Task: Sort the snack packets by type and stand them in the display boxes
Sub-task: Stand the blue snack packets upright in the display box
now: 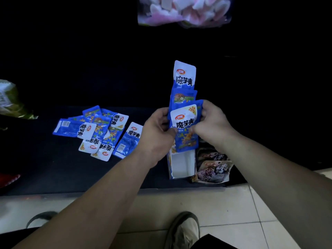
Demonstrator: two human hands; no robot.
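Observation:
A stack of blue-and-white snack packets (185, 123) stands upright between my hands, over the far end of a blue display box (182, 165) with a white inside. My left hand (158, 133) grips the stack's left edge and my right hand (212, 123) grips its right edge. One packet (185, 74) sticks up taller behind the front ones. A loose pile of several blue packets (97, 131) lies flat on the dark shelf to the left. Dark purple-grey packets (212, 166) stand in a second box right of the blue one.
The dark shelf's front edge (107, 190) runs across, with pale floor tiles (224, 203) below. A green bag (10, 99) lies at far left and a pink-and-white candy bag (183, 9) hangs at top. My shoe (183, 229) shows at the bottom.

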